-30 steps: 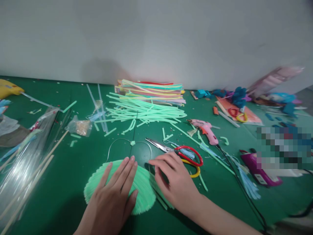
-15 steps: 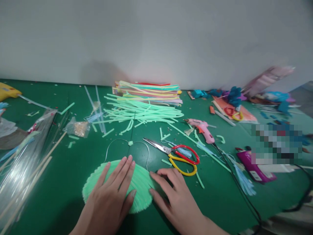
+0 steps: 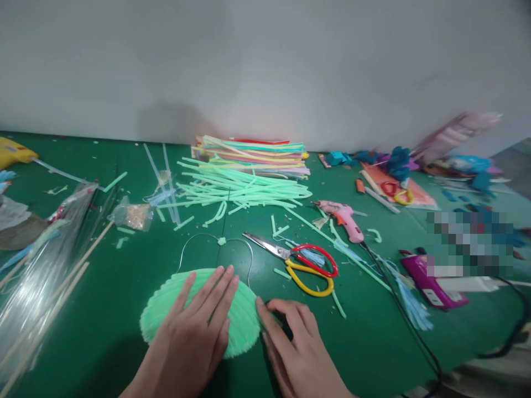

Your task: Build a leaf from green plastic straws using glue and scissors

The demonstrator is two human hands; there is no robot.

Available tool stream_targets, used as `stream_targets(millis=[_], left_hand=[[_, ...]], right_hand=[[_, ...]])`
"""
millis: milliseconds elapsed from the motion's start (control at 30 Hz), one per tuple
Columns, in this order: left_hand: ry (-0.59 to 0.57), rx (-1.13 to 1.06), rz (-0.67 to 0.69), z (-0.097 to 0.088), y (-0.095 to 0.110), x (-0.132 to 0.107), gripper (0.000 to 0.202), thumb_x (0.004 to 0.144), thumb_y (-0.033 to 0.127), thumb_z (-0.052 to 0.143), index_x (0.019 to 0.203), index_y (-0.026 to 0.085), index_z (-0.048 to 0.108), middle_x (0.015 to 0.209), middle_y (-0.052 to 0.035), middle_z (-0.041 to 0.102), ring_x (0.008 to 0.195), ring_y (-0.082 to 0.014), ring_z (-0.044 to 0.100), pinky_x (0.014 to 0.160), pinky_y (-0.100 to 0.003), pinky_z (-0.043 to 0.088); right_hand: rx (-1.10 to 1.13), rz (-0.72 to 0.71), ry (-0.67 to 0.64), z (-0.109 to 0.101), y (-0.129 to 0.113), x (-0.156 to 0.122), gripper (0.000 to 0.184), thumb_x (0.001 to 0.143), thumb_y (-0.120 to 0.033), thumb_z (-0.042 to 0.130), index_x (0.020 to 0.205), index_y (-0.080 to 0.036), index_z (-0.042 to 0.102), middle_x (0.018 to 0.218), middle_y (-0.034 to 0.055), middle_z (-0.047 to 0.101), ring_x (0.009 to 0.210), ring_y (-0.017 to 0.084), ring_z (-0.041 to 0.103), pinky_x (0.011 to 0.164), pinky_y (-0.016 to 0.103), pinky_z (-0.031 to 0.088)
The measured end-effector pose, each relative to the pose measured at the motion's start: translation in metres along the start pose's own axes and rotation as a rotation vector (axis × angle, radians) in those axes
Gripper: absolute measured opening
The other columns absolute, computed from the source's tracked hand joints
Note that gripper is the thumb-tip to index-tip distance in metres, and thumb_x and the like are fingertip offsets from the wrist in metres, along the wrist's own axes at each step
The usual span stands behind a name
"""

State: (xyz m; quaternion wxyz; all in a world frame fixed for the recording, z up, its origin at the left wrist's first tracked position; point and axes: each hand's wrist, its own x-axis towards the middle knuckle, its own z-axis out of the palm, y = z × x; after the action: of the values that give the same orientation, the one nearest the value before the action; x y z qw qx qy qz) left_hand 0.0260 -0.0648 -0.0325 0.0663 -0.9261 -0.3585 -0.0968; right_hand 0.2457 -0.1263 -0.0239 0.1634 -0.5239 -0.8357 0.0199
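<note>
A mint-green fuzzy panel of pipe cleaners point(image 3: 166, 309) with a scalloped rim lies on the green table. Flat across its middle is my left hand point(image 3: 193, 326), open, fingers stretched forward and pressing on it. My right hand point(image 3: 296, 342) rests at the panel's right edge. Its index finger touches that edge, the other fingers bend loosely apart, and no held thing shows. A thin wire loop point(image 3: 181, 249) rises from the panel's far side, with a small green knot point(image 3: 222, 241) at its middle. Scissors point(image 3: 286, 255) with red and yellow handles lie beyond my right hand.
Behind lies a pile of green pipe cleaners point(image 3: 249, 188) beside a multicoloured bundle point(image 3: 265, 152). A pink glue gun point(image 3: 344, 218) trails a black cord on the right, near a purple packet point(image 3: 427, 279). Wooden sticks point(image 3: 62, 304) and clear plastic sleeves point(image 3: 37, 276) lie left.
My left hand has slid slightly right on the panel. My right hand has shifted a little down and toward me, its thumb now lower beside the panel's edge.
</note>
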Motion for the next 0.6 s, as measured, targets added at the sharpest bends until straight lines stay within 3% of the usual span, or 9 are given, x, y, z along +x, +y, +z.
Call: stream_targets(millis=[133, 333, 500, 600], left_hand=[[-0.017, 0.001, -0.023, 0.000, 0.001, 0.001, 0.061, 0.091, 0.023, 0.046, 0.151, 0.024, 0.036, 0.157, -0.0048, 0.040, 0.145, -0.0230, 0.034, 0.121, -0.046, 0.006], [0.031, -0.044, 0.004, 0.003, 0.005, 0.003, 0.054, 0.094, 0.026, 0.045, 0.147, 0.019, 0.044, 0.156, -0.0052, 0.042, 0.144, -0.0231, 0.036, 0.122, -0.044, 0.007], [0.009, -0.060, 0.020, 0.002, 0.003, 0.004, 0.055, 0.094, 0.025, 0.045, 0.149, 0.026, 0.040, 0.157, -0.0022, 0.041, 0.144, -0.0217, 0.036, 0.121, -0.042, 0.013], [0.000, -0.035, 0.026, 0.001, 0.004, 0.003, 0.056, 0.094, 0.027, 0.046, 0.150, 0.024, 0.039, 0.158, -0.0035, 0.038, 0.145, -0.0231, 0.035, 0.121, -0.044, 0.007]], right_hand=[[-0.045, 0.013, 0.011, 0.002, -0.004, -0.002, 0.044, 0.093, -0.015, 0.044, 0.135, -0.007, 0.056, 0.110, 0.0196, 0.061, 0.096, 0.029, 0.057, 0.076, 0.042, 0.053], [-0.040, 0.025, 0.012, 0.000, -0.003, -0.005, 0.043, 0.094, -0.023, 0.049, 0.134, -0.008, 0.057, 0.111, 0.0181, 0.063, 0.098, 0.028, 0.057, 0.081, 0.041, 0.052], [-0.131, -0.014, 0.033, 0.001, -0.004, -0.010, 0.043, 0.099, -0.035, 0.045, 0.132, -0.013, 0.061, 0.113, 0.0157, 0.068, 0.097, 0.029, 0.060, 0.079, 0.042, 0.052], [-0.136, -0.012, 0.054, 0.003, -0.006, -0.013, 0.043, 0.099, -0.036, 0.044, 0.130, -0.013, 0.063, 0.115, 0.0148, 0.070, 0.096, 0.028, 0.062, 0.079, 0.041, 0.053]])
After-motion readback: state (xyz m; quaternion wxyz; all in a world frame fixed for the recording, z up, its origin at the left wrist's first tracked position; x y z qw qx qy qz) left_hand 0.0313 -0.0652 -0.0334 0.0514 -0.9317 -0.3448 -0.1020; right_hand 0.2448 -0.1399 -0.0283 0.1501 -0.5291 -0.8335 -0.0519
